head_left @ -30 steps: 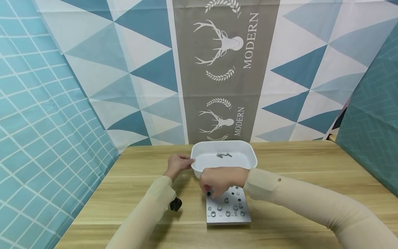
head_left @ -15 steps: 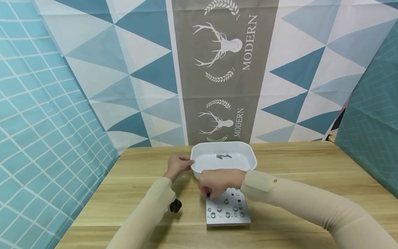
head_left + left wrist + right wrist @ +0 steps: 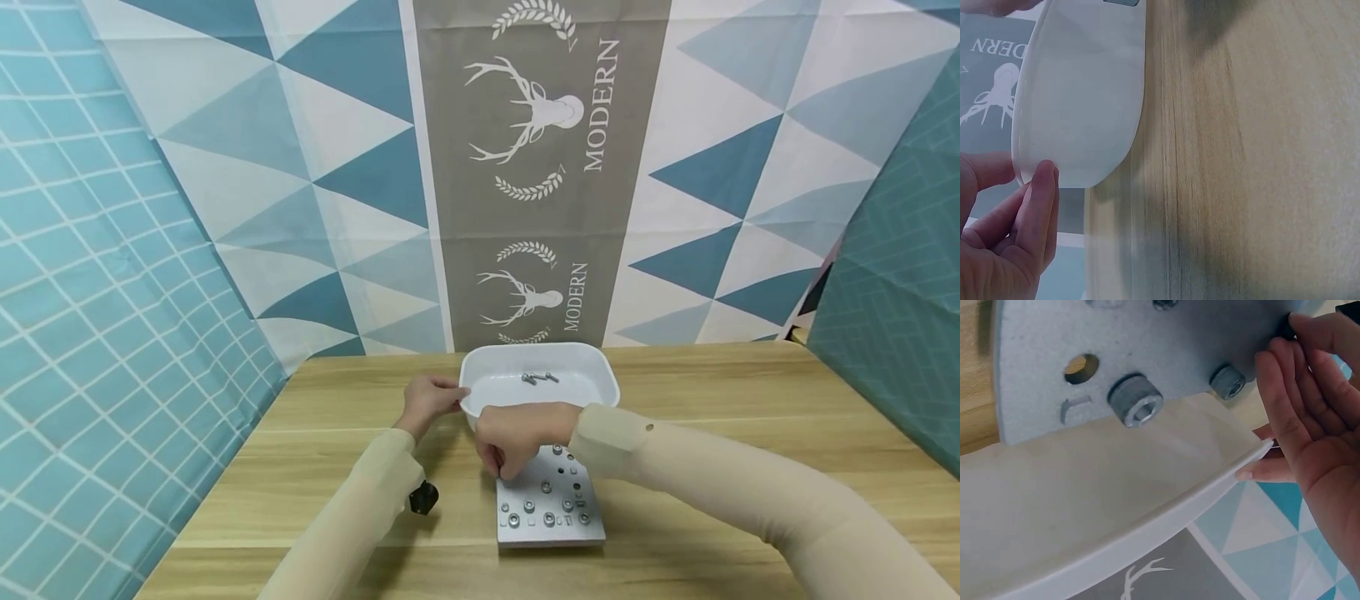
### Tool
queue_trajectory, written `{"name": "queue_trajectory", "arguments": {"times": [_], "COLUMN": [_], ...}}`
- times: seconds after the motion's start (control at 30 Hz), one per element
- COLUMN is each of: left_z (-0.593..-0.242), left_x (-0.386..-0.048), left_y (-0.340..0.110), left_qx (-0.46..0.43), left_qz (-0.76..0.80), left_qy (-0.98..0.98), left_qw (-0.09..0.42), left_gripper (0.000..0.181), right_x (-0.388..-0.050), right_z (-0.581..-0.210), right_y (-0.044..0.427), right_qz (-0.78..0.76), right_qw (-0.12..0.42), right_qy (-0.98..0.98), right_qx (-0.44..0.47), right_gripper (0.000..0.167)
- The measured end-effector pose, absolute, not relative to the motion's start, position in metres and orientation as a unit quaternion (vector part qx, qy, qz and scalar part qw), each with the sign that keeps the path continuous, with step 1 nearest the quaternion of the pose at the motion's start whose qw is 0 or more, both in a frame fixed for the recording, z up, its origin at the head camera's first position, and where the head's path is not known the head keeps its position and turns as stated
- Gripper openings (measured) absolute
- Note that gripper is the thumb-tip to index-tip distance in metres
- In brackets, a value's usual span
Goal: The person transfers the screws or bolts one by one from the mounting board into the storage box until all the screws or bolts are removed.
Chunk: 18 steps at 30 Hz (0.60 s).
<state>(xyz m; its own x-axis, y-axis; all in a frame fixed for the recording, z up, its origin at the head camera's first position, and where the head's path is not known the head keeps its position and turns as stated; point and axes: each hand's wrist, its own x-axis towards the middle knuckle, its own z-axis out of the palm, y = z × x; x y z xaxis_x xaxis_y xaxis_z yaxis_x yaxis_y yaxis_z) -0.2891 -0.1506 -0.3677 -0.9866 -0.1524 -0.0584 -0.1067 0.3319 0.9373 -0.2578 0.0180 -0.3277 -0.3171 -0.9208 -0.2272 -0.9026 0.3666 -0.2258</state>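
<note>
My left hand (image 3: 429, 400) pinches the rim of a white plastic basin (image 3: 1079, 94) between thumb and fingers, at its left end. My right hand (image 3: 517, 433) is over the left far part of a silver metal plate (image 3: 522, 490). In the right wrist view, its thumb and fingertips pinch a small black bolt (image 3: 1285, 328) at the plate's edge, mostly covered by the fingers. Several grey socket-head bolts (image 3: 1137, 401) stand in the plate, along with bare holes (image 3: 1081, 368). Inside the basin lie several loose screws (image 3: 540, 377).
A black object (image 3: 423, 497) shows beside the left sleeve, partly hidden by it. The plate and basin rest on a wooden table (image 3: 712, 417), the plate nearer to me. Patterned cloth (image 3: 360, 167) hangs behind and at both sides.
The right hand's fingers have shifted slightly left and turned over the black bolt, which was visible in the head view and is now covered. The left hand stays on the basin.
</note>
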Motion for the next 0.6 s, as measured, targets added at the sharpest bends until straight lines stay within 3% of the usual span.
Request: {"name": "queue_trajectory", "arguments": {"times": [0.2, 0.6], "left_z": [-0.368, -0.3677], "left_x": [-0.2891, -0.2879], "left_y": [-0.1514, -0.1511], "left_qx": [0.074, 0.07], "left_qz": [-0.562, -0.577], "left_qy": [-0.823, -0.813], "left_qw": [0.02, 0.019], "left_gripper": [0.021, 0.023], "right_x": [-0.2626, -0.2611], "right_z": [-0.3298, -0.3273], "right_y": [0.017, 0.0193], "right_qz": [-0.049, -0.064], "right_qw": [0.181, 0.167], "right_qy": [0.821, 0.818], "right_qx": [-0.54, -0.547], "right_gripper": [0.013, 0.014]}}
